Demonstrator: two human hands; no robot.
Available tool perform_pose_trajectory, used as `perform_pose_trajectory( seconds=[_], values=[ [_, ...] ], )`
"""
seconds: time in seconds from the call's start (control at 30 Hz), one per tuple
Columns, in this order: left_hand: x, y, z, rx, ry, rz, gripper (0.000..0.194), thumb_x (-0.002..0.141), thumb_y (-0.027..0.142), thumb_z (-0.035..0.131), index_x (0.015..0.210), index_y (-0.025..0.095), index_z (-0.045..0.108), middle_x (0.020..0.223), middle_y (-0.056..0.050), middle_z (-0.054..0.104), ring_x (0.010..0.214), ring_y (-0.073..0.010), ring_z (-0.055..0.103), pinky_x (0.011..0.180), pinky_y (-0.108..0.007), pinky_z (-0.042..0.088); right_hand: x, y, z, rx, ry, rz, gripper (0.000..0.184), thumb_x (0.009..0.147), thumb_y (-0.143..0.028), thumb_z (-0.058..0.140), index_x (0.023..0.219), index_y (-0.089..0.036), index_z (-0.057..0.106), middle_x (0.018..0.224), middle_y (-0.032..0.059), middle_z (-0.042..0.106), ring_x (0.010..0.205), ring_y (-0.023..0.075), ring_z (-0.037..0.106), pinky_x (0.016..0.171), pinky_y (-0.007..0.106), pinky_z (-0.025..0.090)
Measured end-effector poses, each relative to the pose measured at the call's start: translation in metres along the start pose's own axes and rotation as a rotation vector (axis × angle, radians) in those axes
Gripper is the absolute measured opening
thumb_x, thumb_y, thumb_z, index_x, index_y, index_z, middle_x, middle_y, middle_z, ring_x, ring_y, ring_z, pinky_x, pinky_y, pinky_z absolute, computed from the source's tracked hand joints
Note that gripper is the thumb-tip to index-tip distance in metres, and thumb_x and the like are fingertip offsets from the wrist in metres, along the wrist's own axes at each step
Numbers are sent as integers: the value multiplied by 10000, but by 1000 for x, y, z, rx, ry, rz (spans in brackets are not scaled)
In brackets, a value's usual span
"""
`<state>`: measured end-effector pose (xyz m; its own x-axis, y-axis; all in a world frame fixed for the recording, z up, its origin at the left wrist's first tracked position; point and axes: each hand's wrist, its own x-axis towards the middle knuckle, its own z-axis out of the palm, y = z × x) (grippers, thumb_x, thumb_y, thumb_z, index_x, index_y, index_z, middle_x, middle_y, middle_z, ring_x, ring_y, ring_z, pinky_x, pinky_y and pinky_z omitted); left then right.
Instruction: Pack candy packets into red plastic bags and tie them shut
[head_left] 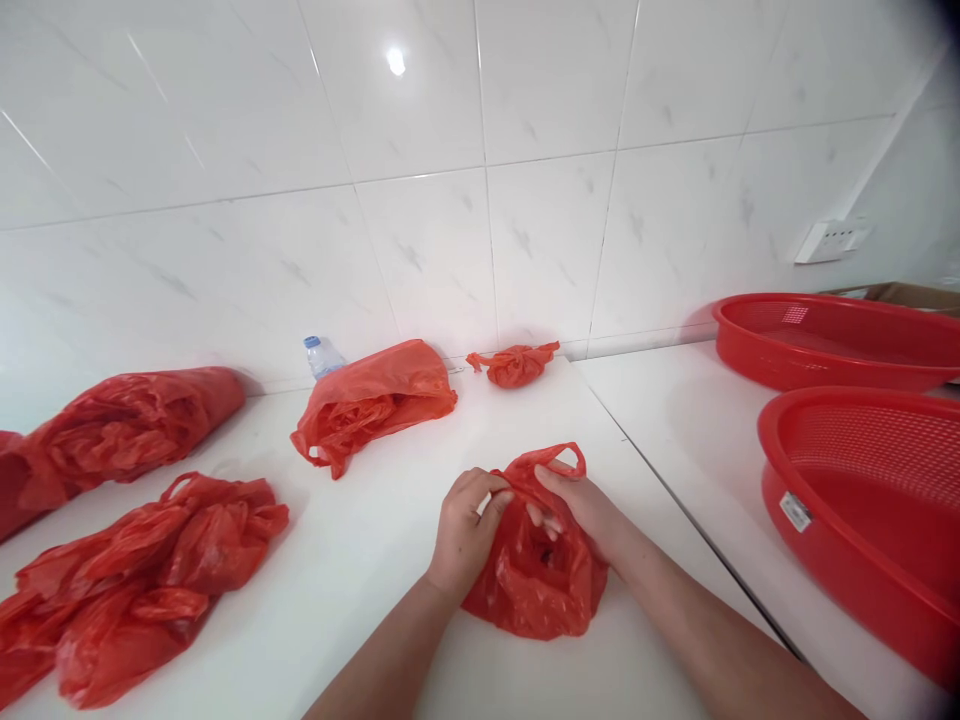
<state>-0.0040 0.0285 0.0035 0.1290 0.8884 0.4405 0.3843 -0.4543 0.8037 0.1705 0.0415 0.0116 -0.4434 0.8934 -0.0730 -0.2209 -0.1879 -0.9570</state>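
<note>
A small red plastic bag [538,585] lies on the white counter [360,560] right in front of me. My left hand [466,530] pinches the bag's upper left edge with closed fingers. My right hand [581,510] grips the top of the bag just under its handle loop, with some fingers tucked into the opening. Both hands pull the bag's mouth apart; what is inside is hidden.
More red bags lie around: a crumpled pile [142,580] at front left, a long bundle [127,425] at far left, a full bag [375,400] by a water bottle [322,355], and a knotted one [514,365] at the wall. Two red mesh baskets [832,340] [862,500] stand at right.
</note>
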Motion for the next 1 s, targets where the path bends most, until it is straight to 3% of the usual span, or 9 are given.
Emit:
perform_pose_trajectory(
  seconds=[0.1, 0.2, 0.33, 0.4, 0.5, 0.7, 0.83, 0.93, 1.0],
  values=[
    [3, -6, 0, -124, 61, -158, 168, 841, 311, 544, 728, 214, 622, 761, -13, 630, 758, -180, 555, 753, -301, 410, -2, -1, -4, 89, -134, -36, 534, 839, -652, 407, 1068, -216, 615, 757, 21, 627, 509, 98, 462, 555, 263, 395],
    [4, -9, 0, -164, 83, -220, 167, 820, 330, 567, 708, 211, 602, 730, -2, 607, 725, -168, 536, 718, -285, 406, -3, -1, -7, 144, -194, -24, 646, 845, -688, 321, 1206, -217, 576, 937, 70, 642, 659, 141, 554, 681, 312, 450],
    [4, -6, 0, -249, 71, -182, 170, 802, 349, 607, 714, 204, 593, 948, -43, 595, 903, -190, 534, 824, -290, 395, -4, -4, -8, 2, -179, -8, 484, 839, -516, 531, 1213, -213, 590, 991, 69, 652, 854, 181, 599, 860, 376, 444],
    [3, -5, -1, -386, -13, -231, 217, 819, 391, 588, 727, 197, 558, 885, -34, 582, 831, -167, 525, 760, -266, 405, -3, -4, -7, -70, -199, -31, 457, 772, -374, 662, 1200, -230, 596, 1017, 51, 654, 900, 181, 604, 889, 381, 443],
    [1, -5, 0, -564, -124, -342, 272, 835, 438, 561, 737, 197, 483, 682, 31, 499, 617, -104, 435, 605, -214, 366, -3, -5, -7, -65, -219, -50, 518, 725, -288, 698, 1224, -258, 563, 1098, 49, 633, 959, 190, 604, 891, 385, 457],
    [2, -4, 1, -777, -116, -404, 285, 836, 436, 567, 752, 197, 436, 662, 52, 493, 564, -75, 416, 572, -199, 350, -2, -11, -12, -217, -161, -45, 649, 713, -229, 686, 1316, -270, 449, 1053, 29, 617, 968, 190, 593, 874, 370, 471],
    [1, -2, 4, -759, -118, -390, 293, 808, 424, 604, 739, 195, 433, 645, 51, 493, 551, -73, 421, 561, -202, 356, 3, -6, -7, -394, 4, -85, 484, 695, -230, 660, 1170, -225, 566, 928, 18, 641, 863, 196, 608, 780, 342, 488],
    [-1, 2, 6, -655, -147, -377, 294, 738, 358, 683, 759, 208, 432, 671, 46, 511, 574, -90, 459, 565, -219, 378, 7, 5, 1, -449, 148, -98, 149, 705, -235, 596, 846, -202, 633, 762, -4, 630, 677, 159, 569, 606, 282, 457],
    [-2, 5, 8, -478, -121, -379, 284, 694, 292, 708, 756, 213, 442, 674, 48, 508, 588, -99, 463, 552, -218, 375, 8, 11, 6, -481, 231, -113, 28, 682, -202, 560, 655, -198, 557, 616, -39, 545, 570, 120, 475, 509, 244, 377]
  ],
)
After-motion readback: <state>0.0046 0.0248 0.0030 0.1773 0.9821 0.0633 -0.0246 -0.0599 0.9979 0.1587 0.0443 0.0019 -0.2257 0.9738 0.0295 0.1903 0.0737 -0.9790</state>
